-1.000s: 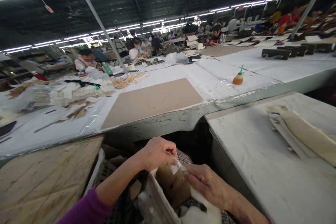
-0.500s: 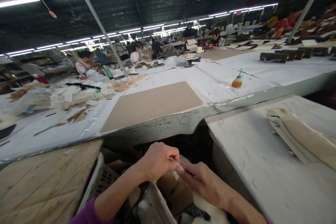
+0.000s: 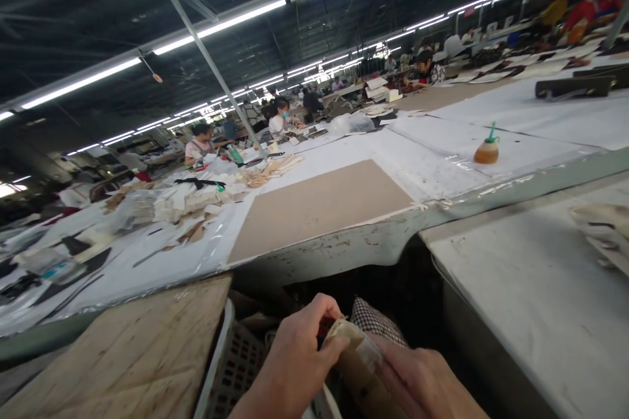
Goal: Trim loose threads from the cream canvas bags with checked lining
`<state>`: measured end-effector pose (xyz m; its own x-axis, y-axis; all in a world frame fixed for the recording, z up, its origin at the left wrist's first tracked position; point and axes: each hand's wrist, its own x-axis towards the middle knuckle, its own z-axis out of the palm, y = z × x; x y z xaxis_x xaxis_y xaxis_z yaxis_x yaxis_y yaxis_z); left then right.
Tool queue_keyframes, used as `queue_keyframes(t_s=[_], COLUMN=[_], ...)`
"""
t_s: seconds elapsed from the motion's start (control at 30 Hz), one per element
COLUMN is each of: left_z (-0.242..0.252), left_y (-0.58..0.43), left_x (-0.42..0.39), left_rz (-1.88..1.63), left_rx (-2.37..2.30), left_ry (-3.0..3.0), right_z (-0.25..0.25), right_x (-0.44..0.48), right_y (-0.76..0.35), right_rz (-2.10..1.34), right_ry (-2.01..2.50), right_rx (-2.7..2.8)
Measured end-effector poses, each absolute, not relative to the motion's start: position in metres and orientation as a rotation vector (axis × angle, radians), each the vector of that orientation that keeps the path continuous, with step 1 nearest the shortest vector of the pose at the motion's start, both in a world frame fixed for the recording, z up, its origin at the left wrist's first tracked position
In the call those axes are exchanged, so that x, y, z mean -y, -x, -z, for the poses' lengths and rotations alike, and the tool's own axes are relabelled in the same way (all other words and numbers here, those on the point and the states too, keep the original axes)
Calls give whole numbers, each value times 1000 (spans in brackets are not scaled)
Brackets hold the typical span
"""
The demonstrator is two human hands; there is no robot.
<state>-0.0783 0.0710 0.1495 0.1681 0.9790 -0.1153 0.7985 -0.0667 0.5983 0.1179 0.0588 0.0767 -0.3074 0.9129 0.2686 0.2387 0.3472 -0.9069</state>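
Observation:
Low in the head view, my left hand [image 3: 304,353] pinches the upper edge of a tan, curved piece [image 3: 356,366], perhaps leather or fabric. My right hand [image 3: 417,373] closes on the piece's right side, where a whitish, thin strip [image 3: 368,351] lies along it. The piece's lower end runs out of the picture, and my right fingertips are partly hidden behind it. Just beyond my hands is a checked cloth [image 3: 376,321]. A pale plastic basket [image 3: 240,360] with a grid of holes stands left of my left hand.
Ahead runs a long white-covered table [image 3: 442,134] with a brown board [image 3: 319,209], an amber glue bottle [image 3: 486,150] and heaped pieces [image 3: 171,200]. A wooden board [image 3: 137,347] flanks me left, a pale tabletop [image 3: 535,275] right. A dark gap lies between. Other people sit farther off.
The view has swung, so the scene sits farther right. My hands, which met over a small whitish bit above the tan material, are now lower and grip the tan piece's edge.

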Motion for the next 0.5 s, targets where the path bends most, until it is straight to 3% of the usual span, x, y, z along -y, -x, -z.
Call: queue_keyframes(t_s=[0.5], left_z=[-133], left_y=[93], left_x=[-70], left_rz=[-436], left_rx=[-1543], left_ry=[-2545], right_z=[-58], right_x=[-56], right_y=[-109], right_rz=[-1092], right_ry=[1003], right_rx=[2004])
